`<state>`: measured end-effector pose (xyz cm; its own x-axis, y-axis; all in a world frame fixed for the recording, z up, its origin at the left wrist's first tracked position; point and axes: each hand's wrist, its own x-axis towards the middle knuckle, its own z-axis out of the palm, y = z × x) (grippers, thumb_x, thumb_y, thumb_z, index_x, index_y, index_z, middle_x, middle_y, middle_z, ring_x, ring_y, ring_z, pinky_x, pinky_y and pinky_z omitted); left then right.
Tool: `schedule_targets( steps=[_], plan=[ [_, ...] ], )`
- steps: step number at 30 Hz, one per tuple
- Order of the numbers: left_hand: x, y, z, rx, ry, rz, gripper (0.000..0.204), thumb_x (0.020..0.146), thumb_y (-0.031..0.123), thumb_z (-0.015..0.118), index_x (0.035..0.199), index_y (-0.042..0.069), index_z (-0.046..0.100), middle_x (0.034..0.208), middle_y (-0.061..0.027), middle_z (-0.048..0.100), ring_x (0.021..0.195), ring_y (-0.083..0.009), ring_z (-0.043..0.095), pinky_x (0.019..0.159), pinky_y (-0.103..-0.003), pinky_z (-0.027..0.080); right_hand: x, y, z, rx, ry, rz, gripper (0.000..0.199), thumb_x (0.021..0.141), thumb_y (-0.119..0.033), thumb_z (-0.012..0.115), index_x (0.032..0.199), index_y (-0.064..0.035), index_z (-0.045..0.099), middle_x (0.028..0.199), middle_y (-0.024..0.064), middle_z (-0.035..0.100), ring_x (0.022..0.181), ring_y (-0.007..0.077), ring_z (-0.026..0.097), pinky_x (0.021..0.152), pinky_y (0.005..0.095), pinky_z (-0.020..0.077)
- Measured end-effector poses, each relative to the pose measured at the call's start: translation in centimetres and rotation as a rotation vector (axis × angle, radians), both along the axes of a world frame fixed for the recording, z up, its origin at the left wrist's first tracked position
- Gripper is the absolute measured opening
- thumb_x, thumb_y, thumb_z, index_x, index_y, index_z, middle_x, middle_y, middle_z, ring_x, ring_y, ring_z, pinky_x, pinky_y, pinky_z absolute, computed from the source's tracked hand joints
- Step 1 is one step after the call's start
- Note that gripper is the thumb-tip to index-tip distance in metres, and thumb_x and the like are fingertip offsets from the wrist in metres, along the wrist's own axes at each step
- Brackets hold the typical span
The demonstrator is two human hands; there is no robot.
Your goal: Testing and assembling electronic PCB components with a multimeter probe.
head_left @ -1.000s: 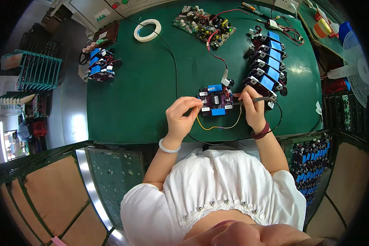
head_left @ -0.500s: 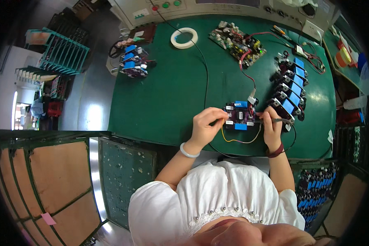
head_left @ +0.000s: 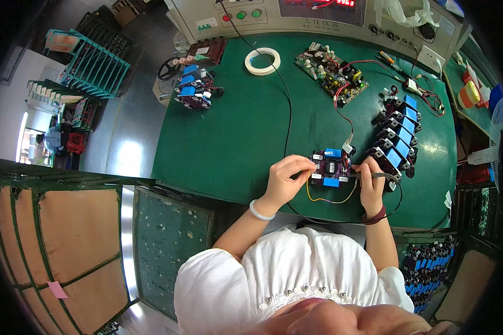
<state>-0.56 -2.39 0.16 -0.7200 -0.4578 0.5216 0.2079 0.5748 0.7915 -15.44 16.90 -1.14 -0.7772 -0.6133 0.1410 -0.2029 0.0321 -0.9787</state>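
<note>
A small purple circuit board [head_left: 331, 167] with blue blocks at its top and bottom edges lies on the green bench mat in front of me. At its left edge, my left hand [head_left: 288, 177] is closed, fingertips pinching the end of a thin yellow wire [head_left: 313, 197]. That wire loops below the board toward its right side. Along the board's right edge my right hand [head_left: 370, 183] is closed around a black probe [head_left: 378, 175] on a black cable; its tip is too small to make out. A white plug [head_left: 348, 146] with red wire meets the board's upper right corner.
Several blue-and-black boards stand in a row [head_left: 401, 134] at right, with another group [head_left: 195, 86] at far left. A larger circuit board [head_left: 332, 72], a tape roll [head_left: 262, 61] and a screwdriver [head_left: 387, 57] lie toward the back. An instrument panel [head_left: 318, 22] closes off the back edge.
The view has tilted up, so the bench sits lower in it and the panel's lit red display shows. Both hands stay at the board's two sides.
</note>
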Motion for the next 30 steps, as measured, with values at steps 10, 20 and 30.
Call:
schedule_targets(
  steps=[10, 20, 30],
  plan=[
    [0.2, 0.2, -0.4, -0.024, 0.010, 0.009, 0.019, 0.074, -0.007, 0.080, 0.087, 0.004, 0.072, 0.086, -0.0094, 0.072, 0.079, -0.0226, 0.071, 0.070, -0.030, 0.057, 0.1, 0.1, -0.4, -0.031, 0.011, 0.009, 0.029, 0.103, -0.020, 0.049, 0.082, -0.0010, 0.052, 0.080, 0.0018, 0.058, 0.073, 0.0076, 0.049, 0.066, 0.0243, 0.0368],
    [-0.2, -0.3, 0.2, 0.056, -0.011, 0.009, 0.015, 0.077, -0.002, 0.080, 0.088, 0.002, 0.071, 0.086, -0.0105, 0.072, 0.075, -0.0206, 0.070, 0.065, -0.029, 0.056, 2.3, -0.1, 1.5, -0.124, 0.182, 0.098, 0.009, 0.090, -0.001, 0.067, 0.091, 0.0001, 0.058, 0.074, 0.0060, 0.060, 0.063, 0.0115, 0.057, 0.058, 0.0249, 0.0449],
    [0.3, -0.1, -0.1, 0.154, -0.053, -0.014, 0.015, 0.079, -0.002, 0.080, 0.090, 0.000, 0.071, 0.091, -0.0105, 0.073, 0.080, -0.0170, 0.072, 0.071, -0.027, 0.058, 4.5, -3.0, 3.5, 0.014, 0.253, 0.065, 0.014, 0.084, 0.000, 0.073, 0.094, -0.0003, 0.063, 0.075, 0.0082, 0.066, 0.064, 0.0164, 0.066, 0.057, 0.0262, 0.0494]
  ],
)
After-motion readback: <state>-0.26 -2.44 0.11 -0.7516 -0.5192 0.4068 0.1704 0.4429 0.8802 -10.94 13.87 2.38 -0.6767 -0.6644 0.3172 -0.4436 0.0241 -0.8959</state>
